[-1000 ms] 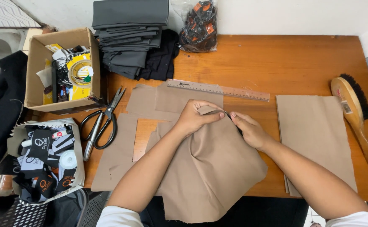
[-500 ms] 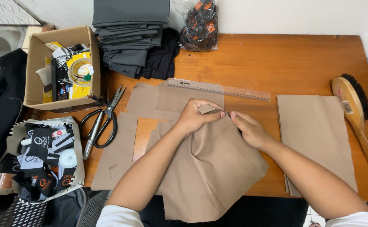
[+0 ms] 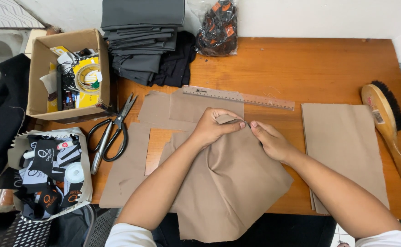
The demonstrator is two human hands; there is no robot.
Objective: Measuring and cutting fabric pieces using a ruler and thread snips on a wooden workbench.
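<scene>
Down by the left elbow sits a white bag (image 3: 85, 160) stuffed with black-and-white labels (image 3: 42, 153). Both forearms angle inward over the brown cloth (image 3: 230, 183), which drapes off the near edge. The left hand (image 3: 212, 126) is closed, pinching the cloth's folded top corner; the right hand (image 3: 269, 139) meets it, fingertips pressed shut on the same fold. Left of the hands lie scissors (image 3: 113, 132); to their right, a flat stack of cloth (image 3: 342, 142) and a wooden brush (image 3: 385, 126). Just beyond them, a metal ruler (image 3: 239, 97). Farther out: an open cardboard box (image 3: 38, 77), folded grey fabric (image 3: 143, 41), and a clear packet (image 3: 218, 27) on the orange wooden tabletop (image 3: 310, 68).
</scene>
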